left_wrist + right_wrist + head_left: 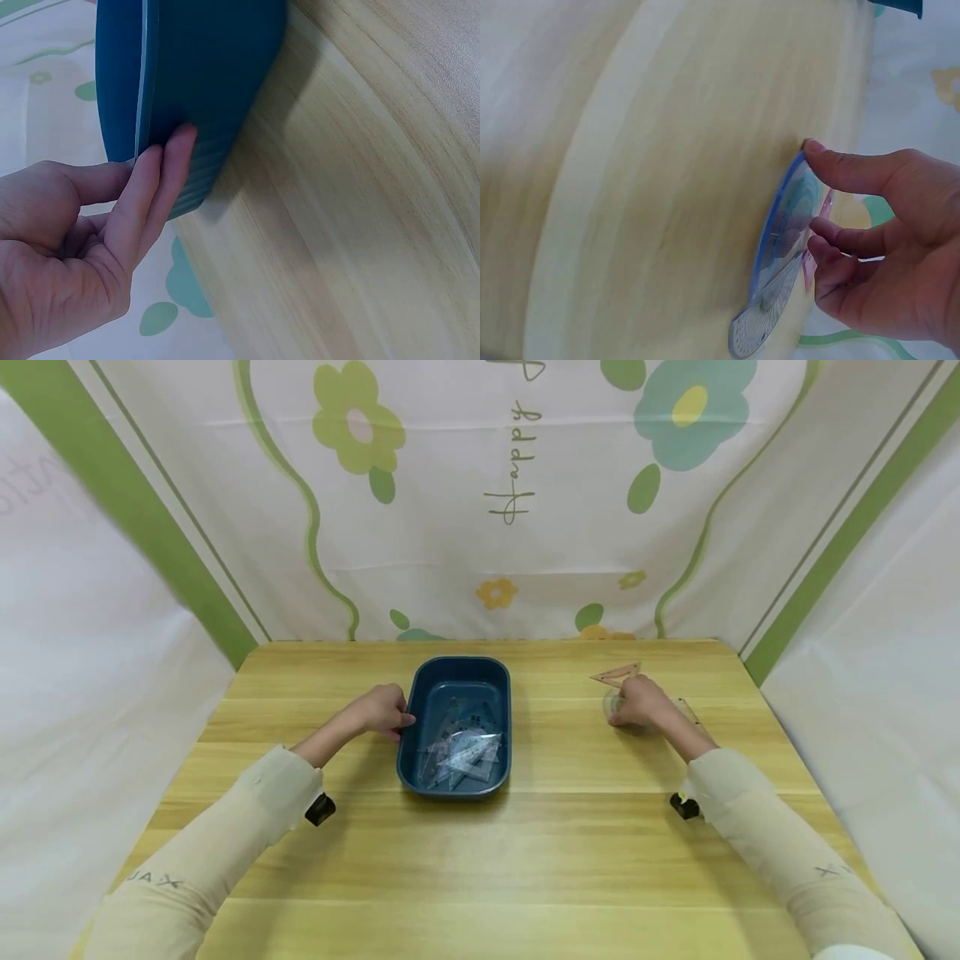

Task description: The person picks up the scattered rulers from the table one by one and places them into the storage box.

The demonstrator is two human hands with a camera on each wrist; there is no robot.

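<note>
My left hand [384, 710] pinches the left rim of a dark blue plastic bin [403, 756], thumb inside and fingers along the outer wall in the left wrist view. Several clear set squares [468, 752] lie in a loose pile in the bin's near half. Over on the right, my right hand [643, 702] has its thumb and fingertips on a clear protractor [776, 232] with a blue curved edge. A clear rounded piece with printed scale lines [761, 322] overlaps its lower end in the right wrist view. Just beyond the hand lies a pinkish-orange set square [618, 674].
A clear straight-edged piece [690, 713] shows beside the right wrist, partly hidden by it. The wooden table [480, 868] ends at a white cloth backdrop [442, 527] with printed flowers. White cloth also hangs on both sides.
</note>
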